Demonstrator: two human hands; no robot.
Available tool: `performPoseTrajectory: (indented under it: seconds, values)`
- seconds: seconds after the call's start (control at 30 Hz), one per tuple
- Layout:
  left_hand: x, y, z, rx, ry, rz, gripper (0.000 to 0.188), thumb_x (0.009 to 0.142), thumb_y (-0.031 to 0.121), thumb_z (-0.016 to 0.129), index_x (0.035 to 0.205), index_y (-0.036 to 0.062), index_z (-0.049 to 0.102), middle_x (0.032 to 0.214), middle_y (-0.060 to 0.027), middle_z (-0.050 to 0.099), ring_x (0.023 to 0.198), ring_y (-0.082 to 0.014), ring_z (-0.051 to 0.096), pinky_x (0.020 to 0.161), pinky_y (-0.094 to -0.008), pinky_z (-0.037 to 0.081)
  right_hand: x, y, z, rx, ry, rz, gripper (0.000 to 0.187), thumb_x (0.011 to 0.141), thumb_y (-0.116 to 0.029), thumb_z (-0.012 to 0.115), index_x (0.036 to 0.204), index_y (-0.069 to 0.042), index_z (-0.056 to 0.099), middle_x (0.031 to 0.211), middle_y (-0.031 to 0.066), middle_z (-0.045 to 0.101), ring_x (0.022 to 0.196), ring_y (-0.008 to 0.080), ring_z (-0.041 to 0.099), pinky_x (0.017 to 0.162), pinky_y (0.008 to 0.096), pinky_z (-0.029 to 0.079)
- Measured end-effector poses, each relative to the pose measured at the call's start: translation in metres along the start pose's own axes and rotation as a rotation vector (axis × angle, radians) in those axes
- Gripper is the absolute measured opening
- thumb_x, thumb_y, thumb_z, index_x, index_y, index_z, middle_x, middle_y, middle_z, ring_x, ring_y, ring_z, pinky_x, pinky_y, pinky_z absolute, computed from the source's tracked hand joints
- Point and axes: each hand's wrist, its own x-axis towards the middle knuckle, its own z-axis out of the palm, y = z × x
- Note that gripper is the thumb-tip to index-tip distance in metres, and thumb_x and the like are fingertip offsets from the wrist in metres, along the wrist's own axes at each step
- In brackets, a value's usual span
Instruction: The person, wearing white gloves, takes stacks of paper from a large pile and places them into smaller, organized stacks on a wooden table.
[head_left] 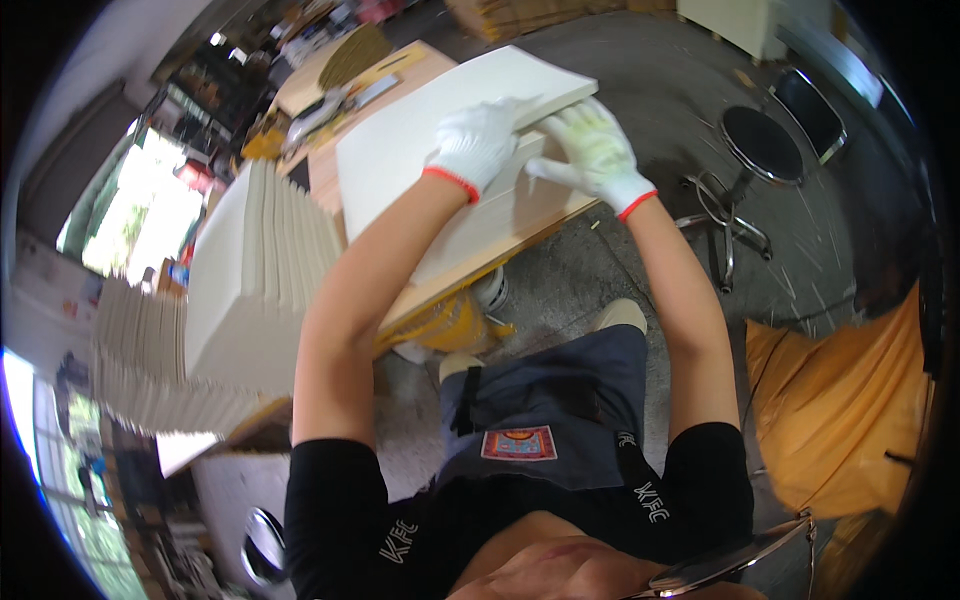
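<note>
Both my hands wear white work gloves with red cuffs. My left hand [475, 145] lies flat on top of a large white board [420, 130] that rests on a wooden table [480, 255]. My right hand [595, 150] presses against the near right edge of that board, fingers spread along a second white slab underneath. The top board tilts slightly and overhangs the stack at its far right corner.
A tall stack of white boards [260, 270] stands on edge at my left, with more stacked boards [140, 360] beyond. Tools clutter the far table [330, 95]. A black stool [760, 145] on a metal base stands to the right, an orange sack [850, 410] lower right.
</note>
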Motion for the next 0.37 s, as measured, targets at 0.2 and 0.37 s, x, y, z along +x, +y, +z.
performPoseTrajectory:
  seconds: [0.2,0.37]
  values:
    - [0.014,-0.065,-0.067,-0.333,0.299,-0.218,0.065,0.088,0.043,0.061,0.147,0.0194,0.049,0.111,-0.0322,0.068,0.102,-0.0409,0.069,0.091,-0.0502,0.054,0.002,0.01,-0.005,0.053,0.041,-0.127,0.059,0.084,-0.05,0.07,0.132,-0.017,0.062,0.136,0.0065,0.06,0.13,0.0271,0.052,0.115,0.0438,0.034]
    - [-0.029,-0.18,-0.095,-0.664,0.925,-0.11,0.053,0.088,0.041,0.07,0.124,0.0017,0.068,0.115,-0.0224,0.072,0.11,-0.0283,0.069,0.099,-0.0386,0.052,0.005,0.01,0.004,0.027,0.002,-0.132,0.063,0.082,-0.051,0.072,0.135,-0.02,0.061,0.14,0.0079,0.058,0.136,0.0253,0.048,0.119,0.0463,0.029]
